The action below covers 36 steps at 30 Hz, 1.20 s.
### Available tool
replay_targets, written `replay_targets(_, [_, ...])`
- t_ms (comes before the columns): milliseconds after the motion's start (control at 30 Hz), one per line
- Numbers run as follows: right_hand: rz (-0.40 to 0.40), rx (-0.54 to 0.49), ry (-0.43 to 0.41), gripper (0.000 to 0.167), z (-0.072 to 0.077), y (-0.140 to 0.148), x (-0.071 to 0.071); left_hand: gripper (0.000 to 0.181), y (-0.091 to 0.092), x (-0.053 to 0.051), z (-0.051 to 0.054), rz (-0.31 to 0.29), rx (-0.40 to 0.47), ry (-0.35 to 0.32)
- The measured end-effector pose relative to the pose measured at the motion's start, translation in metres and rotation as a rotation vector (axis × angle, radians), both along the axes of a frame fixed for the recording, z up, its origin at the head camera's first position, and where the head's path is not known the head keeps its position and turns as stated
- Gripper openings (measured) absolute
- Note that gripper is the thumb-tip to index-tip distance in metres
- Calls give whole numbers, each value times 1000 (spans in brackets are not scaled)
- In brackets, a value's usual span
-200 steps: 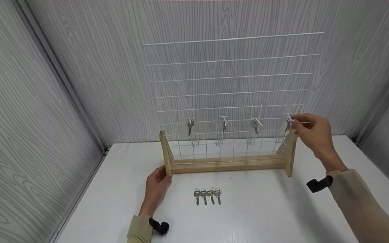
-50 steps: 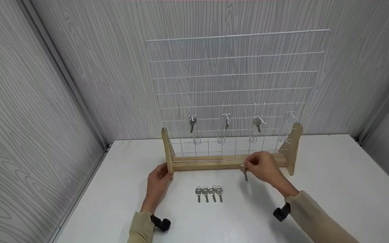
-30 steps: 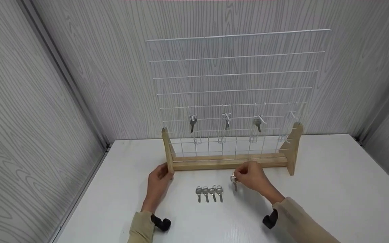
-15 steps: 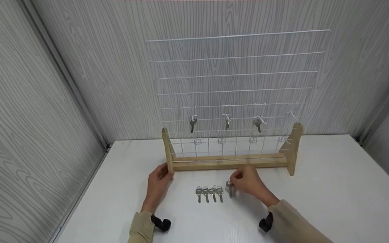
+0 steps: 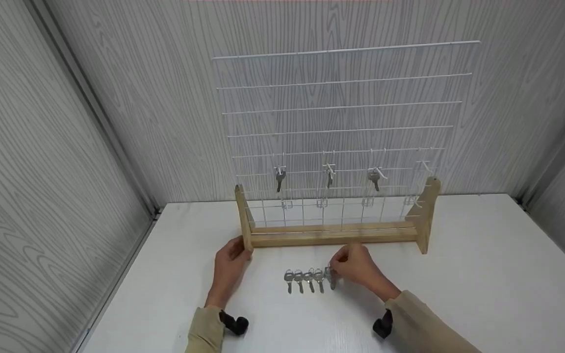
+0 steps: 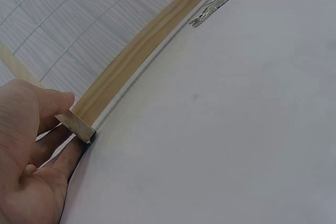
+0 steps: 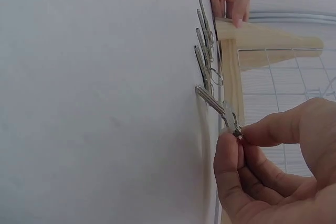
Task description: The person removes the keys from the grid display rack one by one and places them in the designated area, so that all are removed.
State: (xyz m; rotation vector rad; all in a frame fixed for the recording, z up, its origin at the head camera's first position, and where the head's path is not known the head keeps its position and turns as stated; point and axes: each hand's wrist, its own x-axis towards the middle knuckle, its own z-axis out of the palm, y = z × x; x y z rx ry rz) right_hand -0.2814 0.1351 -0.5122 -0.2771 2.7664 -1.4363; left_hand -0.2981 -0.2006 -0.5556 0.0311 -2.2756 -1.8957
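Note:
My right hand (image 5: 358,267) pinches a key (image 7: 218,104) by its head between thumb and fingers. The key's tip meets the white table, at the right end of a row of several keys (image 5: 304,280) with small rings. My left hand (image 5: 229,264) grips the front foot of the left wooden end piece of a rack (image 5: 334,239); the thumb lies on one side and fingers on the other in the left wrist view. Three keys hang on white hooks of the rack's wire grid, among them one key (image 5: 280,180) at the left. The rightmost upper hook (image 5: 425,166) bears no key.
The rack's white wire grid (image 5: 341,107) rises behind the hands, in front of a wood-grain back panel (image 5: 165,98). Lower hooks (image 5: 368,201) also hang on the grid. The right wooden end piece (image 5: 424,215) stands beyond the right hand. Side panels bound the table.
My right hand has taken the key from the rightmost upper hook and carried it down and left to the end of the row. My left hand keeps its grip on the rack.

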Motion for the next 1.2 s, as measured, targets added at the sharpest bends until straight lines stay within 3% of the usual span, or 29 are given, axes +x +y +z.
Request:
replay_targets(733, [39, 88, 5, 10, -1, -2, 3, 48, 2, 0, 0, 19, -53, 7])
replay_targets(1200, [106, 99, 15, 10, 0, 3, -1, 47, 0, -1, 1, 9, -22, 1])
